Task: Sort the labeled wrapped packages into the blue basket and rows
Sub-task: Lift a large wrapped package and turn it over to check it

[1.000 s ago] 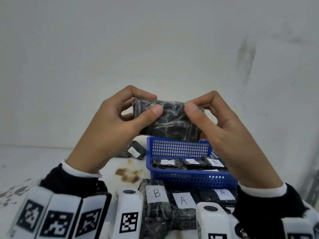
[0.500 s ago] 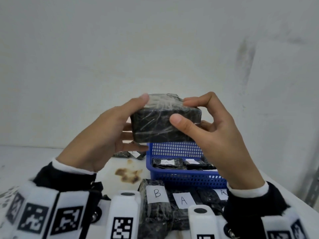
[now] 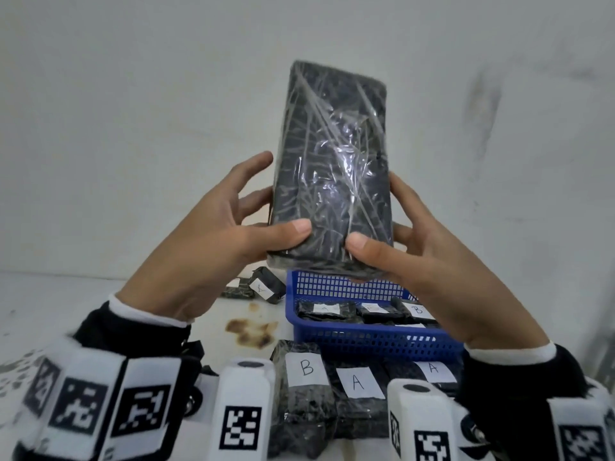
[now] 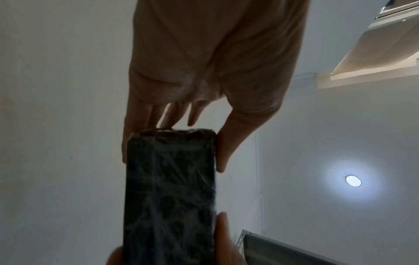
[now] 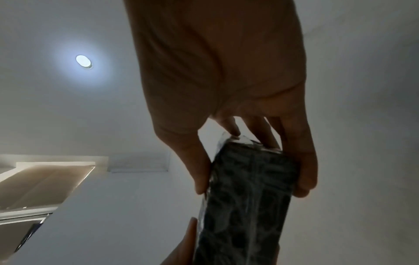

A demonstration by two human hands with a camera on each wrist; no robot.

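At the bottom of the frame, packages labelled B [image 3: 306, 367] and A [image 3: 357, 382] lie in a row before the blue basket [image 3: 366, 342]. Above it at centre, the left hand [image 3: 213, 241] and right hand [image 3: 429, 261] pinch the lower end of a black wrapped package [image 3: 332, 168], held upright, thumbs in front, fingers behind.

white table [image 3: 100, 304] with a brown stain [image 3: 253, 331] carries the blue basket [image 3: 366, 341] and rows of labeled packages [image 3: 306, 394].
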